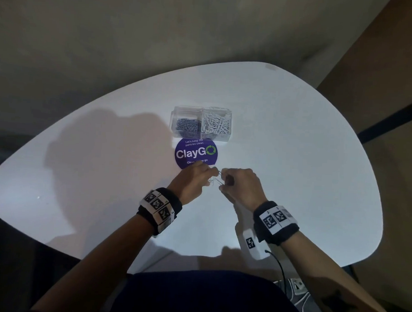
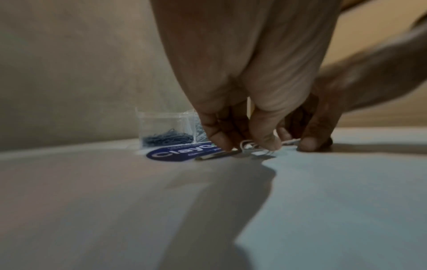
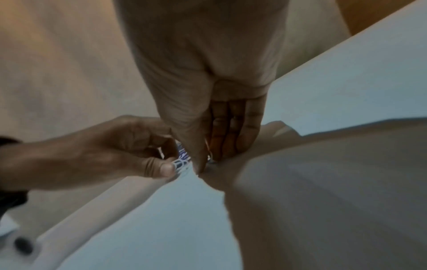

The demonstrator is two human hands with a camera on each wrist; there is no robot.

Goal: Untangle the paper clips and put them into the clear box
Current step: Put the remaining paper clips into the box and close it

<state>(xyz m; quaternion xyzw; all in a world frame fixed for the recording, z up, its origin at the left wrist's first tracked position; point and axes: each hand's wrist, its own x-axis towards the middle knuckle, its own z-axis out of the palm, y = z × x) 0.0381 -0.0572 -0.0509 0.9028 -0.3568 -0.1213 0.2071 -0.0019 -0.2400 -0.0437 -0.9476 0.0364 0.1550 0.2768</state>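
Note:
A small tangle of white paper clips (image 1: 216, 180) lies on the white table (image 1: 294, 159) between my two hands. My left hand (image 1: 194, 179) pinches one side of the tangle with thumb and fingers. My right hand (image 1: 239, 184) pinches the other side, fingers curled. The clips show in the left wrist view as white loops (image 2: 251, 147) and in the right wrist view as white wire (image 3: 182, 164) between both thumbs. The clear box (image 1: 201, 123) stands further back, open, with dark blue clips in its left compartment and white clips in its right.
A round purple ClayGo sticker (image 1: 195, 153) lies on the table between the box and my hands. A small white device (image 1: 250, 242) with a black cable sits under my right wrist near the table's front edge. The table's curved edge runs close to my body.

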